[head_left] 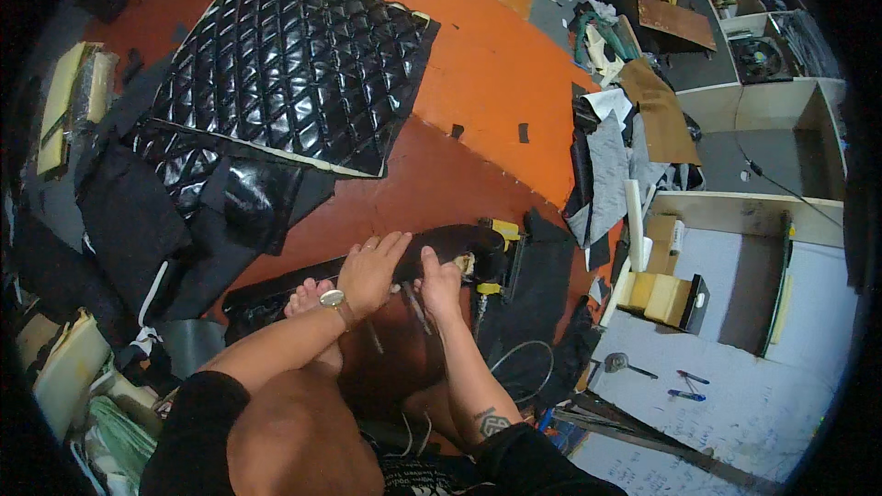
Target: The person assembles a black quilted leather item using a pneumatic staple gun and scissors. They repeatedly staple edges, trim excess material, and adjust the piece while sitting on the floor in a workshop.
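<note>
A long piece covered in glossy black material (459,241) lies across in front of me, with pale stuffing or foam showing at its right end. My left hand (367,274), wearing a wristwatch (333,298), rests on it with fingers stretched out. My right hand (439,287) grips its near edge, thumb on top and fingers curled beneath, partly hidden. Just right of that end is a yellow and black staple gun (505,234), with a hose running back from it. My bare foot (308,297) is beside the left hand.
A quilted black panel (294,64) lies on the orange and red floor covering, upper left. Black fabric (138,193) spreads at left. White open compartments (735,207) stand at right, with foam blocks (657,298) and pens (687,395) nearby. Fabric scraps (611,165) lie beside them.
</note>
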Motion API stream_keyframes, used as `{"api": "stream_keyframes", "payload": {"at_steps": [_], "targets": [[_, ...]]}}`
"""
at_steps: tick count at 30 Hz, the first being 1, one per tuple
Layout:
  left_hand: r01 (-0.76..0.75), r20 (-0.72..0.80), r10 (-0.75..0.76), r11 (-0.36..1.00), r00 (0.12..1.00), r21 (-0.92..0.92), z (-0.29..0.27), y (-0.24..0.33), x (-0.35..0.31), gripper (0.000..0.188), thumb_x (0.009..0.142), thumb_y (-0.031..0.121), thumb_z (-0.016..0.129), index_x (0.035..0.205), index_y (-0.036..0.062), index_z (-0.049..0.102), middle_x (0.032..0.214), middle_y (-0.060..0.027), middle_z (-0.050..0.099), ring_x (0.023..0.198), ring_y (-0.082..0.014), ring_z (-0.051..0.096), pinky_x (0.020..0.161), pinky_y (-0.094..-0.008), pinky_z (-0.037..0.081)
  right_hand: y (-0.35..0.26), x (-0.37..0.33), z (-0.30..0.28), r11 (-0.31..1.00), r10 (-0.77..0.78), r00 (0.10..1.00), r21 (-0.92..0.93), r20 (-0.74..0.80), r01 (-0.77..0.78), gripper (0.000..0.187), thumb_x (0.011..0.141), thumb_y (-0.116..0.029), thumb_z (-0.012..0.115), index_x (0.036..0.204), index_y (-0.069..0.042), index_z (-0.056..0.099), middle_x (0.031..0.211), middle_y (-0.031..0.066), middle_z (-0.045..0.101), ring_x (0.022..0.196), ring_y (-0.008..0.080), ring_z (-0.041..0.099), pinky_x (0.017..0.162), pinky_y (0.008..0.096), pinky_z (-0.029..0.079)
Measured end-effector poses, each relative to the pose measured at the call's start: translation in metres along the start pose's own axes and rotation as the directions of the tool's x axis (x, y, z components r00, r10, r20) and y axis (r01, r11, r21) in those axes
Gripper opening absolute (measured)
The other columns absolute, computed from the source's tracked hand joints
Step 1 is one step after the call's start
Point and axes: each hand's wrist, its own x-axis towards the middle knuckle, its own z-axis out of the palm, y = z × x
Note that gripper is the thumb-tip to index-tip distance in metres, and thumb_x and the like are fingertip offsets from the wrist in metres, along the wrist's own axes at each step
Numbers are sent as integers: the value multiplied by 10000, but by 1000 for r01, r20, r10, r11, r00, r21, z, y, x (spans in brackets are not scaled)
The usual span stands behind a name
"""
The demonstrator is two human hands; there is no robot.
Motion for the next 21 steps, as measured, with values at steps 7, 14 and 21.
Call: {"api": "stream_keyframes", "payload": {"at_steps": [7, 14, 21], "targets": [[5, 120, 2, 998, 993, -56, -3, -2, 7, 997, 723, 141, 875, 1593, 202, 392, 1505, -115, 518, 1295, -357, 561, 1029, -506, 481, 6, -2, -3, 998, -56, 998, -26, -1, 56, 461, 1034, -331, 633, 678, -42, 581, 621, 21, 575, 530, 117, 514, 500, 328, 414], [-9, 270, -20, 994, 963, 107, -18, 19, 3, 933, 798, 233, 789, 1615, 360, 356, 1596, -249, 370, 1425, -500, 420, 1114, -702, 369, 42, 17, -12, 922, -267, 962, -303, -49, 241, 441, 1046, -304, 606, 682, -57, 572, 593, 23, 536, 514, 114, 477, 477, 326, 392], [15, 396, -129, 961, 909, 277, -21, 38, 11, 923, 831, 320, 776, 1624, 410, 312, 1621, -310, 287, 1456, -563, 352, 1086, -768, 365, 42, 16, -26, 954, -34, 999, -297, 16, 37, 433, 1026, -264, 605, 755, 70, 654, 740, 196, 683, 627, 277, 625, 640, 437, 494]]}}
